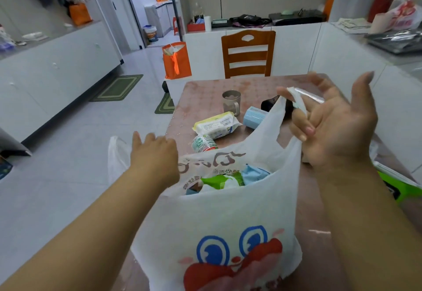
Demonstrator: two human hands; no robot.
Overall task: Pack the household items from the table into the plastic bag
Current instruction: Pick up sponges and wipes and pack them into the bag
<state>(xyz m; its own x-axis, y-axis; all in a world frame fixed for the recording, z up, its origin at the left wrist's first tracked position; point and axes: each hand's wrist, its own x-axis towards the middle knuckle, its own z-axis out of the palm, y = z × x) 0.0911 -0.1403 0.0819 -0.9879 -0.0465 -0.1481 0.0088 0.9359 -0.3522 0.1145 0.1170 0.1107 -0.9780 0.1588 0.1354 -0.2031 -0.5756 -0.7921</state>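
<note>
- Plastic bag (219, 222) stands open at the near edge of the tabletop (201, 99), packets showing inside.
- Right hand (331, 126) pinches one bag handle, raised.
- Left hand (155, 153) grips the bag's left rim.
- Wipes pack (217, 125), bottle (203, 143), blue roll (253, 117) and metal cup (231, 102) lie farther back.

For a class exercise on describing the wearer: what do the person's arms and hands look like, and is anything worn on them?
Both forearms are bare as far as the frame shows: no sleeves, gloves, watch or bracelets. The left hand shows its back, with no ring in sight. The right hand shows its palm, with short, unpainted nails and no ring visible.
</note>
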